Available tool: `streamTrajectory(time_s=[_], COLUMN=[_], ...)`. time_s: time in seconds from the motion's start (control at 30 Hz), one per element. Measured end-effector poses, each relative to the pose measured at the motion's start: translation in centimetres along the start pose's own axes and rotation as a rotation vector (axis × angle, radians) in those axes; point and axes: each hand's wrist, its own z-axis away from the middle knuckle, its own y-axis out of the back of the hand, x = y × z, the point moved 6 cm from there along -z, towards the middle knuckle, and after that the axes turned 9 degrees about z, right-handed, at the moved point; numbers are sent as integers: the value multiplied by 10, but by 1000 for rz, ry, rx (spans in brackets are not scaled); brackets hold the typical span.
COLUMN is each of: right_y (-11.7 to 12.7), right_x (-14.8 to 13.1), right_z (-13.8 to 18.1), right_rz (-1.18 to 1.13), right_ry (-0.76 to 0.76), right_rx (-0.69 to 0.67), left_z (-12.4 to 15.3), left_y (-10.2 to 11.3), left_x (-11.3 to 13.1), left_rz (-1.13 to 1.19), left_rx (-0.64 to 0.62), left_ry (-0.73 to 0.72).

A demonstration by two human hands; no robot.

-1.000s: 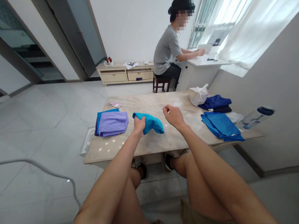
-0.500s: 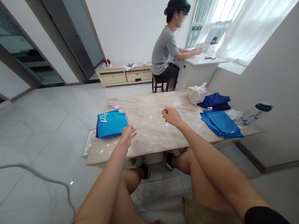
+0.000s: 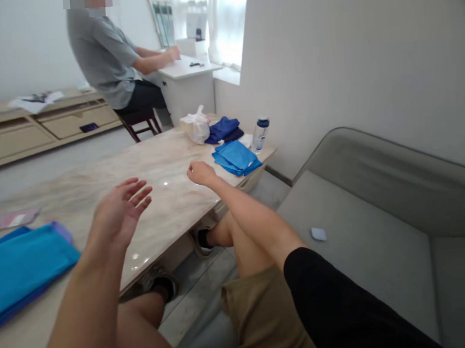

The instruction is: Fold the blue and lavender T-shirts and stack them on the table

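Note:
My left hand (image 3: 120, 209) is raised over the near part of the table, fingers spread, with nothing in it. Below and left of it lies a folded light-blue cloth (image 3: 23, 265) with a purple edge, partly cut off by the view. My right hand (image 3: 201, 174) hovers over the table with its fingers curled in; its palm side is hidden, so I cannot tell if it holds anything. Just beyond it, apart from the hand, rests a folded blue cloth (image 3: 236, 157). A dark-blue cloth bundle (image 3: 224, 129) lies behind that one.
On the marble-look table (image 3: 137, 164) stand a white plastic bag (image 3: 196, 126) and a clear bottle (image 3: 261, 134) with a blue lid; a pink phone-like item (image 3: 12, 219) lies left. A grey sofa (image 3: 362, 229) holds a small white case (image 3: 318, 234). A person (image 3: 107, 55) sits at a white desk.
The view has swung right and nearer, bringing the sofa in. My left hand has risen away from the light-blue cloth, fingers spread. My right hand stays curled, now nearer the blue cloth.

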Motion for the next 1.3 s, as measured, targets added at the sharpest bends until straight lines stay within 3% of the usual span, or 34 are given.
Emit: streamTrajectory(time_s=[0.2,0.33,0.47,0.57,0.7,0.83,1.0,1.1,1.2,1.3], right_y=[-4,-10,-12,-13,-9,-1,21,34,38,24], right_x=[135,195,210,209,218,229,217,190,127,20], right_z=[10,7,-5,-13,-10,8,13,-3,-19,-24], right_rz=[133,165,156,153,118,-10,-96,-174,-284,-631], right_ry=[-332,-468,-490,-496,-570,-650,-664,-645,-540,-141], right_rx=[57,23,-21,-26,86,186,306,393,463,486], left_z=[9,5,-7,-9,2,22,35,35,39,40], left_y=[-92,-131,-154,-165,-165,-153,-125,-96,-60,-18], left_x=[-29,-57,-71,-76,-66,-42,-20,-8,9,25], left_rz=[48,-89,-390,-476,-618,-800,-1075,-1212,-1234,-1228], left_rx=[-222,-290,-345,-424,-473,-438,-361,-263,-164,-61], left_ry=[105,131,-12,-85,-229,-408,-504,-539,-618,-680])
